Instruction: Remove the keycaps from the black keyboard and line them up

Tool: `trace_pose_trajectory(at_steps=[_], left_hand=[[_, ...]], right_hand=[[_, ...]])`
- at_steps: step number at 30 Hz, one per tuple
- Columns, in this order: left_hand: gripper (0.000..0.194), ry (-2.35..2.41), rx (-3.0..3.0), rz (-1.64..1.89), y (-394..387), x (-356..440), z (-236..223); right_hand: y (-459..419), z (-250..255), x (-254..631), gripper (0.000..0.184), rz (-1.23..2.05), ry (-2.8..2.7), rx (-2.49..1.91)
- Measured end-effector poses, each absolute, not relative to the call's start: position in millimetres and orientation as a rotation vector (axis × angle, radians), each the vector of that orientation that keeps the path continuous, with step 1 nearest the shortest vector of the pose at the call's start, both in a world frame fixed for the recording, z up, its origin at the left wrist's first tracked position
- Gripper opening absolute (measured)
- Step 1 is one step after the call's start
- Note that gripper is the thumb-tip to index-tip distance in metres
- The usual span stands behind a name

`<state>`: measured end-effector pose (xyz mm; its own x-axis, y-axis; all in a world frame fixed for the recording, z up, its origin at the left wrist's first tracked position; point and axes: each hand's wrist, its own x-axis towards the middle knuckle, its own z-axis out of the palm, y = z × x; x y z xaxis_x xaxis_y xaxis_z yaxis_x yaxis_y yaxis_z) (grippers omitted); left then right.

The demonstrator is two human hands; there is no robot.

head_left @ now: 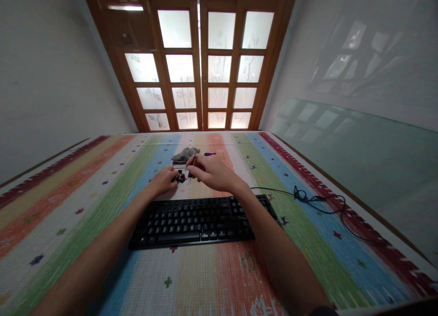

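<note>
A black keyboard (195, 220) lies across the cloth in front of me, below both hands. Beyond its back edge my left hand (164, 181) has its fingers drawn together on a small black piece that looks like a keycap (174, 178). More small black keycaps (181, 177) lie just right of those fingertips. My right hand (212, 171) is closed in a pinch around a slim brownish tool (195, 160), held close above the keycaps. Thin wire-like ends show under its fingers; the tool's exact kind is too small to make out.
A crumpled grey cloth (185, 155) lies behind my hands, with a purple item (210, 154) partly hidden beside it. The keyboard's black cable (308, 196) runs loosely coiled to the right. The striped tablecloth (102, 202) reaches toward wooden doors (201, 79) with glass panes.
</note>
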<state>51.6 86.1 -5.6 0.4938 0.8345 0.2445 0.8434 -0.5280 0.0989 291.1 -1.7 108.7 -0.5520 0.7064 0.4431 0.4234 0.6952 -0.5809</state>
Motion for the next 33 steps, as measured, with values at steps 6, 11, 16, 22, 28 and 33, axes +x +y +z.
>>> trace_pose_trajectory(at_steps=[6, 11, 16, 22, 28, 33], left_hand=[[0.027, -1.474, -2.699, -0.412, 87.3, 51.3, -7.0], [0.025, -1.498, -2.7, -0.404, 85.0, 52.6, -6.0], [0.025, -1.523, -2.668, -0.413, 83.8, 53.2, -5.2], [0.022, -1.504, -2.681, -0.396, 86.0, 51.1, -6.0], [0.021, -1.517, -2.696, -0.412, 87.2, 50.7, -5.7], [0.022, -1.529, -2.737, -0.439, 88.5, 53.3, -5.6]], right_hand=[[-3.1, 110.0, 291.1, 0.015, 0.538, -2.232, -0.867], [-3.0, 110.2, 291.3, 0.015, 0.538, -2.237, -0.854], [-3.2, 110.5, 291.5, 0.017, 0.535, -2.252, -0.869], [-2.4, 109.8, 290.7, 0.015, 0.522, -2.269, -0.866], [-2.1, 109.8, 290.2, 0.016, 0.516, -2.271, -0.857], [-2.1, 109.5, 289.9, 0.017, 0.509, -2.275, -0.859]])
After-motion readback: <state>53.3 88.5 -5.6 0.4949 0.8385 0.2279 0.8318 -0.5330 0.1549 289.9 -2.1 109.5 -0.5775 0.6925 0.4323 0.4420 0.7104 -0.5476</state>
